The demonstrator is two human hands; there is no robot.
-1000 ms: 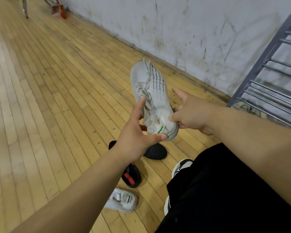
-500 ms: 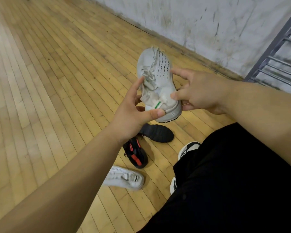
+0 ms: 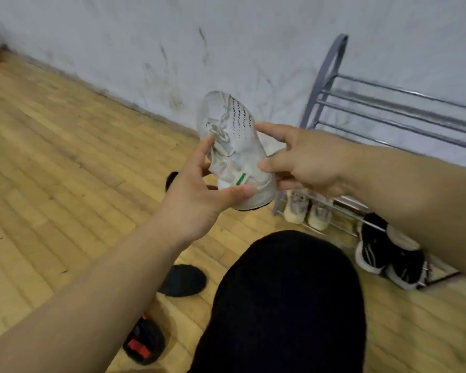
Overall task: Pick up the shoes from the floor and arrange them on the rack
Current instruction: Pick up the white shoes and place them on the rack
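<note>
On the wooden floor (image 3: pixel 51 184) at your left, work remains: a black-and-red sandal (image 3: pixel 144 341) lies near your knee, a black shoe (image 3: pixel 183 279) sits just beyond it, and another dark shoe (image 3: pixel 171 179) peeks out behind your left hand (image 3: pixel 199 200). That hand closes on the heel of a white knit sneaker (image 3: pixel 234 146), thumb pressed just under its green tab and fingers up beside the laces. You hold the sneaker in the air, toe pointing up toward the scuffed wall (image 3: pixel 226 49). Your right hand (image 3: pixel 307 162) pinches the sneaker's other side, thumb and forefinger on the fabric. To the right stands the grey metal rack (image 3: pixel 388 111): its upper rails are bare, while the bottom tier already carries a beige pair (image 3: pixel 307 211) and a black-and-white pair (image 3: pixel 388 254). By this showing you are partway through, with this sneaker and at least three shoes still to shelve.
</note>
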